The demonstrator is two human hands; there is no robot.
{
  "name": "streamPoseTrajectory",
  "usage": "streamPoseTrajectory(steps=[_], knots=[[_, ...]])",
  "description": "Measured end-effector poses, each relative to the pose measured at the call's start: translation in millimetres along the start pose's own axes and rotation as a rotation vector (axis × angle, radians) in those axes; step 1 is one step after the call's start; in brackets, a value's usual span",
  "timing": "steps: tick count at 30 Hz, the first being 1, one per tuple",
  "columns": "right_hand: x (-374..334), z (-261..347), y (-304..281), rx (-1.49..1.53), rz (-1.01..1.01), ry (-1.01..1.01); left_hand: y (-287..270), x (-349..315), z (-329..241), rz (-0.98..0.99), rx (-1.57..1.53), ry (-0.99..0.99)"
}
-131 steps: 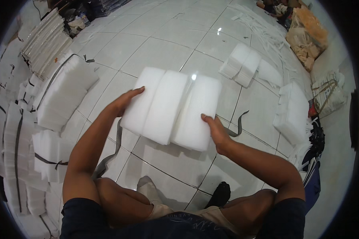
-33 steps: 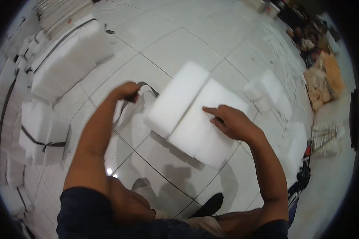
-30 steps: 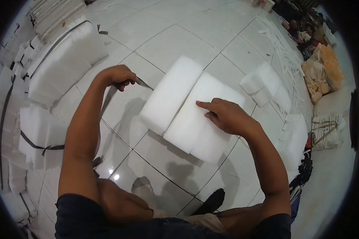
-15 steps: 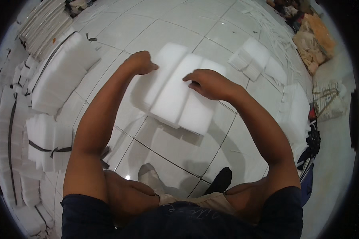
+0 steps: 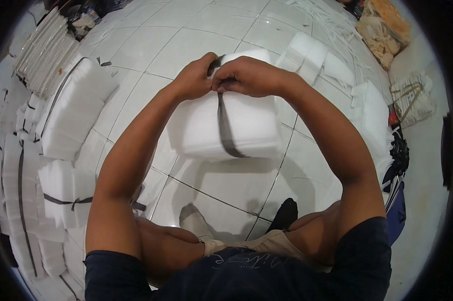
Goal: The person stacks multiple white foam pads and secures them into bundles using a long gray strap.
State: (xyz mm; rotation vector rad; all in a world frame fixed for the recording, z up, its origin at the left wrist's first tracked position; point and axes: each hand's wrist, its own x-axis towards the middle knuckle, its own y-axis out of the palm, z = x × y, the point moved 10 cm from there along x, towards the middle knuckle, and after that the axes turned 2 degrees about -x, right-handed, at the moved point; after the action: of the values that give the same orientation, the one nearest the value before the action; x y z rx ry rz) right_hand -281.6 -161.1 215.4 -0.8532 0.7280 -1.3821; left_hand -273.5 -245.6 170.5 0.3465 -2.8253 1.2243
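In front of me on the floor stands a stack of white foam sheets (image 5: 196,128). A black strap (image 5: 225,125) runs over its top and down the side near me. My left hand (image 5: 195,78) is closed on the strap above the stack's top. Right beside it, my right hand (image 5: 250,77) pinches the strap with its fingers curled, almost touching the left. The fingertips partly cover the strap where they meet, so whether it is knotted there cannot be seen. A bit of strap shows beyond my left fingers.
Strapped white foam bundles (image 5: 76,113) line the left, with a smaller tied bundle (image 5: 66,193) nearer me. Loose foam stacks (image 5: 314,57) lie at the far right. A woven sack (image 5: 412,100) leans by the right wall. My feet are on the tiled floor (image 5: 221,188).
My hands have come together over the stack and now grip a black strap around it. The foam pieces, side by side before with gaps between them, now look like one compact block.
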Motion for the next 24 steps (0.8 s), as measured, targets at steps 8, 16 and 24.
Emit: streamPoseTrajectory(steps=[8, 16, 24], knots=[[-65.5, -65.0, 10.9, -0.084, -0.223, 0.169, 44.9, 1.1, -26.4, -0.102, 0.095, -0.053], [-83.5, -110.3, 16.0, 0.451, -0.254, 0.423, 80.8, -26.9, -71.5, -0.104, 0.265, -0.021], [-76.4, -57.2, -35.8, -0.376, -0.497, 0.223, 49.0, 2.7, -58.9, -0.011, 0.226, 0.14]])
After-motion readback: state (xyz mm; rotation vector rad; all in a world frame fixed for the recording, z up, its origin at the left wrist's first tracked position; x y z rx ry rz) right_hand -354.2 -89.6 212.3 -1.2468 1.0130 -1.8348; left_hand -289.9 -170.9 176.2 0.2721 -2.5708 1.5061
